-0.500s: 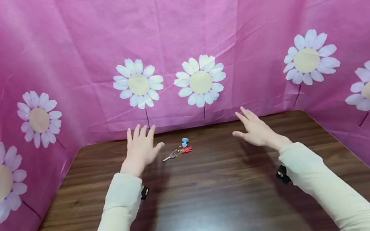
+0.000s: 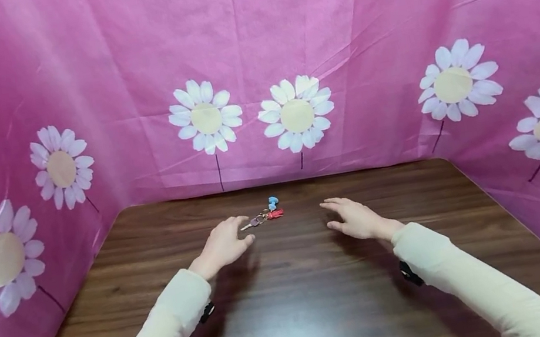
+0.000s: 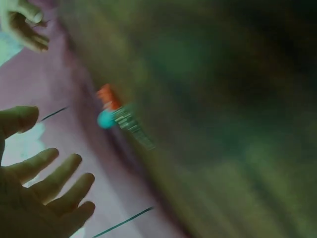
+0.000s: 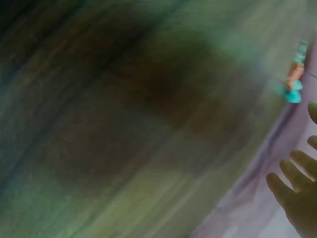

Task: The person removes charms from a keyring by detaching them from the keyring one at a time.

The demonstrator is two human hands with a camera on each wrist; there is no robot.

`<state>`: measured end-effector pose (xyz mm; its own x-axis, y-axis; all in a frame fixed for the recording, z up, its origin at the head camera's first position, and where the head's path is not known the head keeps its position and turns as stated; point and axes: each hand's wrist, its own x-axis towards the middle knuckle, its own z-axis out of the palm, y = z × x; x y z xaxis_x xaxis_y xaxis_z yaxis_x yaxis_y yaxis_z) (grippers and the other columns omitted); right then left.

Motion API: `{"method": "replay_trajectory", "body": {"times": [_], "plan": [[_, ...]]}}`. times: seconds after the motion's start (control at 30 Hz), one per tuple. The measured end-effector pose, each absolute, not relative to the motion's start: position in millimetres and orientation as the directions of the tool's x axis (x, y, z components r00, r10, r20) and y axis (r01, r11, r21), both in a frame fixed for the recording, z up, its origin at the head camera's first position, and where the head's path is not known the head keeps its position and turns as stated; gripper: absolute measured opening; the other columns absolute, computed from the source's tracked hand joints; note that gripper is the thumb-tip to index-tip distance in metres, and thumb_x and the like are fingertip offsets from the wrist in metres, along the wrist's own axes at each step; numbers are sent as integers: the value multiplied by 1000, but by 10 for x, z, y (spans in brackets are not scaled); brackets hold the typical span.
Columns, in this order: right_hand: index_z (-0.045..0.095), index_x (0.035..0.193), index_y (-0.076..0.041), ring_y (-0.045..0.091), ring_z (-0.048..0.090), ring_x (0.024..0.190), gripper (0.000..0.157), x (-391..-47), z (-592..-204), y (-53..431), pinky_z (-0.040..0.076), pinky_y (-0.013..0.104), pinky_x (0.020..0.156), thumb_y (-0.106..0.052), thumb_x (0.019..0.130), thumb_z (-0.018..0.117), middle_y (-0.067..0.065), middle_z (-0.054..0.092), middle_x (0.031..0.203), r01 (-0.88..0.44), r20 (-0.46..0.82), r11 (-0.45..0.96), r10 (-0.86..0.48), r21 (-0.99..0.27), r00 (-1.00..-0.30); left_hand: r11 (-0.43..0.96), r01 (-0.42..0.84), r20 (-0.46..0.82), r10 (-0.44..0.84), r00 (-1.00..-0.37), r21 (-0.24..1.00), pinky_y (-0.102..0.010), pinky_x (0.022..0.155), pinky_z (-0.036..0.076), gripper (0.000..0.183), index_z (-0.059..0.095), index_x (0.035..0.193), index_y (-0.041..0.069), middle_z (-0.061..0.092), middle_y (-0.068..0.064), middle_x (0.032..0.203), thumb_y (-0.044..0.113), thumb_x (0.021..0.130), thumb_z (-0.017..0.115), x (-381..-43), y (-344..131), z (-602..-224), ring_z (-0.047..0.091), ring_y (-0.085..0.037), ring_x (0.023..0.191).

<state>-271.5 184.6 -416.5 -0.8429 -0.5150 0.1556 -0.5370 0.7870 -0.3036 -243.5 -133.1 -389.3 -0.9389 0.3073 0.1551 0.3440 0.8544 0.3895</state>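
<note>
The left hand (image 2: 221,246), its fingers loosely extended and thumb apart, hovers just beside a key (image 2: 254,222) lying on the desk (image 2: 293,272). Next come a metal ring (image 2: 260,218), a blue charm (image 2: 273,203) and a red charm (image 2: 276,214). Farther right, the right hand (image 2: 359,221) hovers over the desk, fingers relaxed, thumb apart.

A curtained-off work nook, kind of room unclear: pink daisy-print cloth (image 2: 235,25) around a wood-grain table (image 2: 291,296).
</note>
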Motion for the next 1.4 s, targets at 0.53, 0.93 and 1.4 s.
{"method": "replay_trajectory", "body": {"times": [0.53,0.93,1.4], "plan": [[60,115,-6,25,57,107,32,-3292,-4321,1086,48,41,89,-17,85,61,9,62,114,-553,147,796,-533,-248,-833,863,237,47,242,-969,446,-42,84,47,19,67,98,7,69,-7,99,15,81,63,-3058,-1408,-4275,61,-27,98],[63,113,-5,23,55,111,35,-3581,-4358,772,44,37,95,-14,79,69,7,64,114,-501,97,731,-520,-464,-848,869,109,-78,167,-983,482,-38,87,46,27,69,100,9,69,-4,101,20,75,71,-3330,-1105,-4321,60,-26,102],[67,108,-10,21,59,103,33,-3692,-4396,681,46,34,91,-21,77,71,5,67,107,-529,34,770,-555,-357,-831,850,89,-64,143,-988,520,-36,82,46,13,70,79,11,70,-2,86,15,68,75,-3426,-1130,-4374,60,-23,89]]}}
